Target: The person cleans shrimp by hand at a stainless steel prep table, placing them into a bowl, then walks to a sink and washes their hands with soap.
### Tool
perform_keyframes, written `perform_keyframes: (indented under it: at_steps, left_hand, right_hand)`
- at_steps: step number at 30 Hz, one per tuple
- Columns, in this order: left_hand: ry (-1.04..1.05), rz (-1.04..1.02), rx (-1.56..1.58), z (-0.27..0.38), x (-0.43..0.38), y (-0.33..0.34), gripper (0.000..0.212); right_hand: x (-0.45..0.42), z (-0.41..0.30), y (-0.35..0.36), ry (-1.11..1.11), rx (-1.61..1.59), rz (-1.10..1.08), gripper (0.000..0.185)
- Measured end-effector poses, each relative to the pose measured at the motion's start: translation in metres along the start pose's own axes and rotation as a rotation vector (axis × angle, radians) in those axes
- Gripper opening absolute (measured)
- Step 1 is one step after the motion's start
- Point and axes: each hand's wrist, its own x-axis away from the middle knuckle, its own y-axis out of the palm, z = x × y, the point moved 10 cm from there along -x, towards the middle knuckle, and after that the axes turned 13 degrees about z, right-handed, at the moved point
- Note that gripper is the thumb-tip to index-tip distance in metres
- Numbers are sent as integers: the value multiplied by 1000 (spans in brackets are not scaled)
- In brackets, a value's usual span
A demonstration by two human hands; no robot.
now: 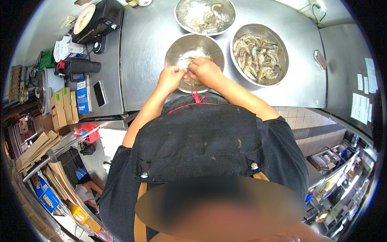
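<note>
Both hands meet over the near steel bowl (173, 50), close to my apron. My left hand (171, 78) and my right hand (205, 72) pinch a small shrimp between their fingertips; the fingers hide most of it. Thin shrimp shells and legs (199, 57) lie in that bowl, partly covered by my right hand. Right of it, a larger steel bowl (285, 57) holds a heap of whole grey raw shrimp (257, 57). Behind the near bowl, a third steel bowl (178, 18) contains some shrimp (208, 19) among shiny, wet-looking content.
The bowls stand on a stainless steel table (142, 54). On the left counter are a phone (99, 93), a blue record book (83, 95), a black tumbler (83, 66) and a black appliance (102, 22) with a plate (84, 19) on top. A small box (320, 60) lies near the right edge.
</note>
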Motion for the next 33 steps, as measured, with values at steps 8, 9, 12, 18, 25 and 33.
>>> perform_keyframes:
  at_steps: [8,9,12,18,25,33]
  left_hand:
    - [124,61,-193,31,13,0,28]
    - [144,67,-189,29,12,1,26]
    - [163,66,-232,31,11,2,24]
    - [128,75,-176,-10,1,1,24]
    - [117,153,79,8,-17,-2,21]
    - [317,153,-134,16,18,-14,16]
  right_hand:
    - [9,-9,9,-45,60,13,22]
    - [10,-6,11,-19,54,8,18]
    - [15,3,21,64,-14,-54,26]
    - [22,16,54,219,-54,-204,32]
    - [13,30,33,342,-44,-78,33]
    - [13,17,50,253,-156,-242,29]
